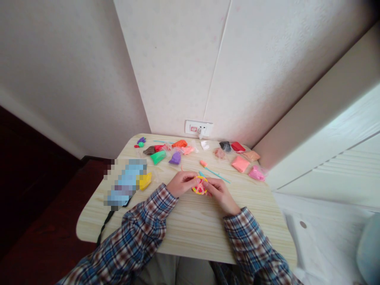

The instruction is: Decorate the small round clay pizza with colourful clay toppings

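Between my two hands, just above the wooden table, is a small round clay piece (200, 187) with a yellow rim and a pink and red pattern. My left hand (183, 183) pinches its left side, thumb on the front face. On the opposite edge, my right hand (219, 192) grips it with the thumb pressed on the face. The fingers behind the piece are mostly hidden. Just beyond my hands lies a light-blue stick tool (218, 175) with an orange-pink tip. A yellow clay packet (145, 181) rests left of my left hand.
Several clay packets lie along the back, among them green (158, 157), purple (175, 158) and orange (179, 143). Salmon (240, 164) and pink (257, 173) packets sit at the right. A blurred-out phone (127, 184) with a black strap lies left. A wall socket (198, 128) is behind the table.
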